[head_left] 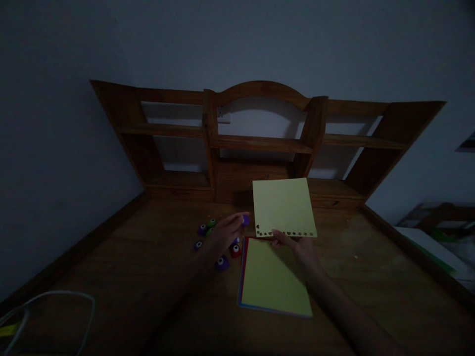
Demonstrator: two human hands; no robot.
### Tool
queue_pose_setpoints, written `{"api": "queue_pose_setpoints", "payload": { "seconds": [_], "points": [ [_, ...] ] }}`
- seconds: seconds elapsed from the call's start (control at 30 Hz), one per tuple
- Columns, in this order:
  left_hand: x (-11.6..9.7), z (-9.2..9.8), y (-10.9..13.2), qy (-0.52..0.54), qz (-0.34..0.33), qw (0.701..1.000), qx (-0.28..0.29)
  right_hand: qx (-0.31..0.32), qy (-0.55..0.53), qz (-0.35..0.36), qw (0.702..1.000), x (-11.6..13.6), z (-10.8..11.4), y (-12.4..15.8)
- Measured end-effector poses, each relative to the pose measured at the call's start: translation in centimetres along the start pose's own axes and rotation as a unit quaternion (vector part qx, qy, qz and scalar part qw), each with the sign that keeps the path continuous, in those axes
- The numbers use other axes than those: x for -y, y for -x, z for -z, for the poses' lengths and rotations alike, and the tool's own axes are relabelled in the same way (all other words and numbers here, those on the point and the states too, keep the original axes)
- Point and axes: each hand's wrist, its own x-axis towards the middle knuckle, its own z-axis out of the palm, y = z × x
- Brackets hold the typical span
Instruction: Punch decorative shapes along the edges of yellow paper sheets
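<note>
My right hand [300, 246] pinches the lower edge of a yellow paper sheet [282, 203], holding it up above the desk. Small shapes such as hearts and stars are punched along that edge, with one more heart above the lower left corner. Between the fingers of my left hand [224, 232] is a purple craft punch [245, 220], just left of the sheet and apart from it. Around and partly behind the left hand lie several more punches, among them a red punch [235, 250], a purple punch [222, 263] and a green punch [212, 222].
Below the raised sheet, a stack of coloured paper [276, 282] lies on the wooden desk [178, 306], yellow on top. A wooden shelf unit [260, 144] stands along the back against the wall. A white cable [59, 292] loops at the lower left.
</note>
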Motion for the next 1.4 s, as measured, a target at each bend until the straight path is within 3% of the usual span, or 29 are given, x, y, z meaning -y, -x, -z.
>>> {"api": "queue_pose_setpoints", "payload": {
  "seconds": [0.27, 0.6, 1.07, 1.4],
  "points": [
    [-0.24, 0.09, 0.80, -0.136, -0.029, 0.990, 0.011, -0.012, 0.026, 0.032, 0.999, 0.10, -0.02, 0.02],
    [0.19, 0.37, 0.63, -0.080, 0.000, 0.995, 0.053, -0.025, 0.055, 0.049, 0.997, -0.46, 0.02, 0.18],
    [-0.11, 0.32, 0.75, -0.077, 0.002, 0.996, 0.049, -0.035, 0.073, 0.037, 0.996, -0.22, 0.05, 0.38],
    [-0.15, 0.55, 0.66, -0.094, 0.008, 0.995, 0.041, -0.003, 0.077, 0.036, 0.996, -0.01, -0.12, 0.55]
  ]
}}
